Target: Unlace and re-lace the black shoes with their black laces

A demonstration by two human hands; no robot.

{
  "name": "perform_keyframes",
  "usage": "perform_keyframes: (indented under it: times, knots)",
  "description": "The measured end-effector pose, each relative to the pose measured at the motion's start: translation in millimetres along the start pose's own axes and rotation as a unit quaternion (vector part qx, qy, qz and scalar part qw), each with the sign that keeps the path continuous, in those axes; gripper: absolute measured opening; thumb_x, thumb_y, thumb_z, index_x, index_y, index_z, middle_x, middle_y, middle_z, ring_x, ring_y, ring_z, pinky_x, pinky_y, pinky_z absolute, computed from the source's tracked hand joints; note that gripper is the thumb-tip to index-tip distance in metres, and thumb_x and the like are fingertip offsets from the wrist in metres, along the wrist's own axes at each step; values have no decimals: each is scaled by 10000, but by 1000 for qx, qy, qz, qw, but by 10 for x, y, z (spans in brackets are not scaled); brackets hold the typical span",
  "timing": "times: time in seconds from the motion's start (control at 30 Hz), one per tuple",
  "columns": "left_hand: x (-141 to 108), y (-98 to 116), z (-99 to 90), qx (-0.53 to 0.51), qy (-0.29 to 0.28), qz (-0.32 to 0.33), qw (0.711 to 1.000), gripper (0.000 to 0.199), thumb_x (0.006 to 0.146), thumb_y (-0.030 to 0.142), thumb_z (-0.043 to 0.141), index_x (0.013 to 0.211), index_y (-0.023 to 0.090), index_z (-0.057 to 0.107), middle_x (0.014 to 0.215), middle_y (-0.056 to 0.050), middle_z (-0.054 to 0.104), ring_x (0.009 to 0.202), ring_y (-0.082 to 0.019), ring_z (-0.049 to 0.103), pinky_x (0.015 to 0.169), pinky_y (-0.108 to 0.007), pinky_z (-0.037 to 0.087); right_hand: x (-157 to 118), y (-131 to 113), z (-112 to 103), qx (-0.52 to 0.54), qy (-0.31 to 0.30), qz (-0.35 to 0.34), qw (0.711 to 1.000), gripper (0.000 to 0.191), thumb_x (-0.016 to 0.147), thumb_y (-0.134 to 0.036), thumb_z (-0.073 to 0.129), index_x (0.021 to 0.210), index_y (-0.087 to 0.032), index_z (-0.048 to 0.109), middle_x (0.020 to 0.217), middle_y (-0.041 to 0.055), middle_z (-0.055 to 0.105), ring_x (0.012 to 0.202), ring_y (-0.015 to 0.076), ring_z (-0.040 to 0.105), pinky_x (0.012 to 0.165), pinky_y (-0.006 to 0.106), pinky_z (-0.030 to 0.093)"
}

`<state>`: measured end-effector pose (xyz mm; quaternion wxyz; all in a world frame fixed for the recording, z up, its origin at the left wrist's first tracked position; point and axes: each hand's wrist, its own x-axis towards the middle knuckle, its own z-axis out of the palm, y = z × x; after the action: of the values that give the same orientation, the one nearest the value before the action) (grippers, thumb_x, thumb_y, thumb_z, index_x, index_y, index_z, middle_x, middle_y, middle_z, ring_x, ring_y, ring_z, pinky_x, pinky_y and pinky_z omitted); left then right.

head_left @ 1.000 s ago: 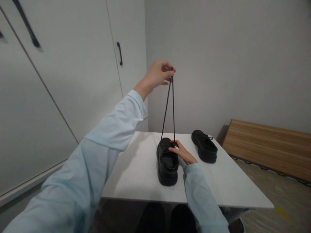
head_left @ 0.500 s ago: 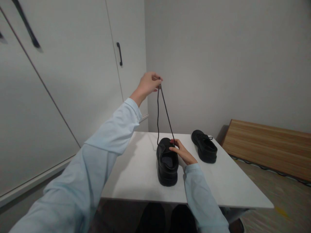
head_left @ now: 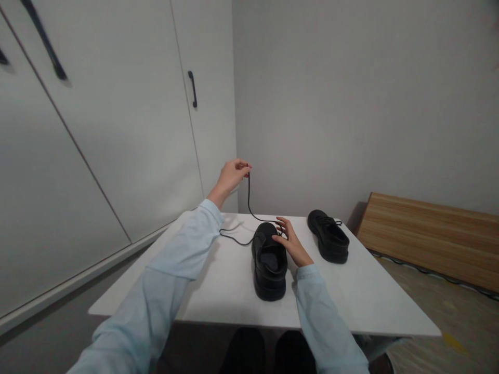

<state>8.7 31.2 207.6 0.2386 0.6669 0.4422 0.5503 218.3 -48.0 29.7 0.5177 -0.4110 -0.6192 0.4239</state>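
Observation:
A black lace-up shoe (head_left: 270,284) stands on the white table, its heel toward me and its toe pointing away. Above and left of its toe, my left hand (head_left: 233,174) pinches one end of the black shoelace (head_left: 250,200). From there the lace hangs down and bends right toward the shoe. Another length of lace lies in a loose loop on the table, left of the toe. My right hand (head_left: 290,240) is at the shoe's right upper side, thumb by the opening and fingers slightly parted around the flap near the lace; its fingertips are partly hidden.
A second black shoe (head_left: 331,244), with its lace tied, stands at the table's back right. The white table (head_left: 218,301) reaches the grey wall. White cabinets (head_left: 117,130) with dark handles line the left side. A wood-grain board (head_left: 429,239) leans at the right.
My left hand has come down and slightly left, now with one lace strand. The other strand has dropped onto the table. My right hand stays at the shoe, its fingers shifted slightly.

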Motion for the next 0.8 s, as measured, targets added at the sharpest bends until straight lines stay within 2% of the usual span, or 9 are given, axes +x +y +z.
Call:
perform_keyframes:
  times: [0.1,0.2,0.3,0.4,0.6,0.8]
  knots:
    - [-187,-174,54,-31,-22,-7,999,110,730,223,590,819,165,617,785,-24,660,691,-107,613,629,-199,476,-5,-23,10,-27,-8,-22,999,444,706,-323,630,1135,-275,528,1321,45,467,1230,235,428,1014,401,350]
    - [-425,-368,130,-62,-75,-26,995,142,760,265,573,850,165,616,854,-36,660,685,-105,617,656,-220,499,1,-26,25,-62,-14,-35,997,266,712,-309,618,971,-249,629,1291,51,485,1278,246,382,1047,404,298]
    - [-673,-582,211,-53,-143,-40,988,183,772,300,572,885,172,636,830,-39,661,618,-110,595,620,-236,503,19,-12,39,-81,-21,-42,996,189,721,-302,613,886,-241,682,1278,54,491,1284,240,377,1089,394,227]
    - [-891,-793,283,-5,-186,-13,983,193,777,308,571,888,193,679,890,-49,677,610,-119,576,601,-246,490,42,17,44,-84,-21,-40,995,171,741,-316,596,849,-246,709,1285,44,484,1272,229,391,1105,373,206]
    - [-1157,-1115,371,71,-181,2,981,177,763,312,603,900,229,678,751,-12,675,709,-171,599,682,-269,470,63,81,31,-89,-23,-51,994,185,757,-272,563,845,-246,724,1256,39,501,1245,213,422,1110,351,214]
    - [-1211,-1271,365,104,-193,41,975,120,779,283,591,803,207,681,838,-31,681,780,-177,597,756,-285,455,73,120,46,-99,-7,-54,994,180,731,-233,557,807,-233,721,1229,47,520,1224,218,443,1100,365,243]
